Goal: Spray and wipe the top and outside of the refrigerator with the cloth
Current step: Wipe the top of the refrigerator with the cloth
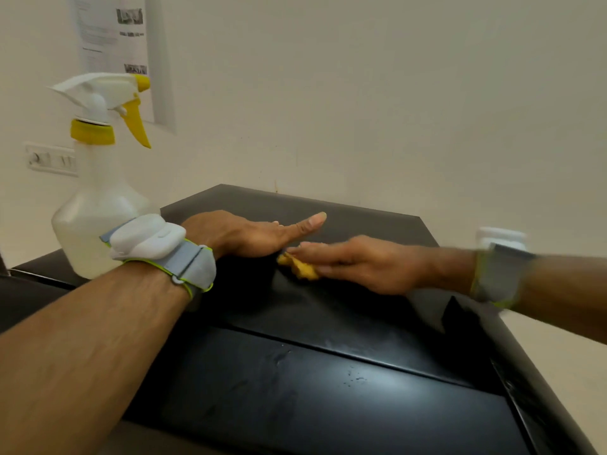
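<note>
Left hand (249, 234) lies flat with straight fingers on the refrigerator (295, 405), at the rear middle of its dark top, likely bracing the person as they lean over it. The spray bottle (95, 198) stands upright at the refrigerator's rear left corner, just behind the left wrist, probably parked there within reach. Right hand (361, 264), fingers straight, presses the small yellow cloth (300, 267) onto the top just beside the left hand, which suggests wiping is under way.
</note>
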A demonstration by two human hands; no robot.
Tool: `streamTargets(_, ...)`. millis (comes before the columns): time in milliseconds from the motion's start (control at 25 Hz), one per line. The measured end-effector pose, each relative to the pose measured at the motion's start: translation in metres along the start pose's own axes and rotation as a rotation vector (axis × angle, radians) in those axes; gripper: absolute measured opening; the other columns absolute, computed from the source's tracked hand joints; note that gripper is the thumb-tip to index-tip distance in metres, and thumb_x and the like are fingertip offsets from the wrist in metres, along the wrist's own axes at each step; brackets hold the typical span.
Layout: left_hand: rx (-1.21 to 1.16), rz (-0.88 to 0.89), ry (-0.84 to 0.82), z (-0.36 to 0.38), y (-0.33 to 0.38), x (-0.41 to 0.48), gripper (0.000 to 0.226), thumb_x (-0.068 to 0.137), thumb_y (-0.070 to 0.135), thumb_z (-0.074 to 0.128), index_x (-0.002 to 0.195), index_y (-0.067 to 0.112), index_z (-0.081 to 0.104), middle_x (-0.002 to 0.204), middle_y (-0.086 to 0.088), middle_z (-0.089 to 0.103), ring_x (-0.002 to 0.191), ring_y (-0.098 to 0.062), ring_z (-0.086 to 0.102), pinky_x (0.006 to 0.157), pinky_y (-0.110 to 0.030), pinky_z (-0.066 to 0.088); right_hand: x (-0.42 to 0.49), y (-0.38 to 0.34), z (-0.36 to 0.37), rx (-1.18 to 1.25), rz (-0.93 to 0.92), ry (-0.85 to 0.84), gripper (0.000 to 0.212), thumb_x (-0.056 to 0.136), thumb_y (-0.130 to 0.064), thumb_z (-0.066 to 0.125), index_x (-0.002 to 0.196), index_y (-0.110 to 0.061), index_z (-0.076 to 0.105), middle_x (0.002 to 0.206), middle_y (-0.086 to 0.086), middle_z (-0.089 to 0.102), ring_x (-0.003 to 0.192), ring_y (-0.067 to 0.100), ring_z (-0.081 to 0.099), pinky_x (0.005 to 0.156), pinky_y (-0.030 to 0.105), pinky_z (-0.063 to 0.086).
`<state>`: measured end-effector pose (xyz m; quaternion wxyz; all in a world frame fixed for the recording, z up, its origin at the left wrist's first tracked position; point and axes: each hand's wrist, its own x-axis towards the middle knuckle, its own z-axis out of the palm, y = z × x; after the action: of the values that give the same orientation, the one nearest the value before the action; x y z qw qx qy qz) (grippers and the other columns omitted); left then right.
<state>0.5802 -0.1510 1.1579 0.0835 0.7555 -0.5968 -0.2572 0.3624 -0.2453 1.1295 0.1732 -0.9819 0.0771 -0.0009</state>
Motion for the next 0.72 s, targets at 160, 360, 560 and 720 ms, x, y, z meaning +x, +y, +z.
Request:
streamTargets(160, -0.033, -0.045, 0.011, -0.001, -0.003, 0.004, 0.146, 0.028, 0.111, 0.015, 0.155, 0.039, 0.008, 0.164, 0.015, 0.003, 0.152, -0.015, 0.004, 0.123, -0.051, 0.003, -0.049, 0.019, -0.034, 0.038, 0.102, -0.084, 0.049, 0.102, -0.021, 0.043, 0.15, -0.02, 0.035, 0.158, -0.013, 0.03, 0.148, 0.004, 0.022, 0.123, 0.028, 0.017)
streamTargets(360, -0.006, -0.034, 0.003, 0.002, 0.003, -0.002, 0.142, 0.03, 0.11, 0.011, 0.154, 0.041, 0.002, 0.164, 0.015, -0.004, 0.152, -0.014, -0.004, 0.123, -0.052, -0.002, -0.022, 0.023, -0.025, 0.088, 0.115, -0.036, 0.047, 0.105, -0.023, 0.042, 0.151, -0.02, 0.035, 0.157, -0.012, 0.03, 0.146, 0.014, 0.029, 0.12, 0.034, 0.026)
streamTargets(560, 0.015, -0.065, 0.004, 0.004, 0.013, -0.01, 0.116, 0.057, 0.099, 0.008, 0.155, 0.037, 0.0, 0.164, 0.014, -0.006, 0.152, -0.013, -0.006, 0.123, -0.049, -0.006, -0.05, 0.012, -0.036, 0.077, -0.044, -0.235, 0.049, 0.104, -0.012, 0.04, 0.152, -0.012, 0.031, 0.162, -0.006, 0.022, 0.151, 0.008, 0.012, 0.123, 0.023, 0.009)
streamTargets(720, 0.017, -0.063, 0.009, 0.005, 0.015, -0.013, 0.12, 0.052, 0.103, 0.007, 0.154, 0.04, -0.002, 0.164, 0.015, -0.007, 0.151, -0.011, -0.009, 0.122, -0.049, -0.007, -0.031, 0.044, -0.044, -0.034, 0.194, -0.001, 0.046, 0.105, -0.019, 0.041, 0.151, -0.018, 0.036, 0.158, -0.008, 0.031, 0.147, 0.009, 0.026, 0.123, 0.027, 0.014)
